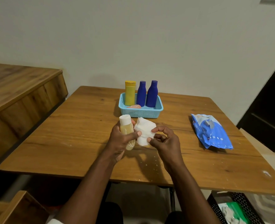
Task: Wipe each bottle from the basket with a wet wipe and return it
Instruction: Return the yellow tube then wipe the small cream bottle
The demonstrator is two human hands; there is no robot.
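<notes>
My left hand (119, 139) grips a small clear bottle of yellowish liquid with a white cap (126, 126), held upright over the table. My right hand (163, 139) pinches a crumpled white wet wipe (144, 130) right beside the bottle; my left thumb also presses on the wipe. Behind them stands a light blue basket (140, 112) holding a yellow bottle (130, 92), two dark blue bottles (141, 93) (152, 94) and a small orange-pink item (134, 106) lying flat.
A blue pack of wet wipes (212, 132) lies on the wooden table (78, 131) to the right. A wooden cabinet (20, 94) stands at the left, a black perforated crate (233, 207) on the floor at lower right, a dark door (269, 107) at right.
</notes>
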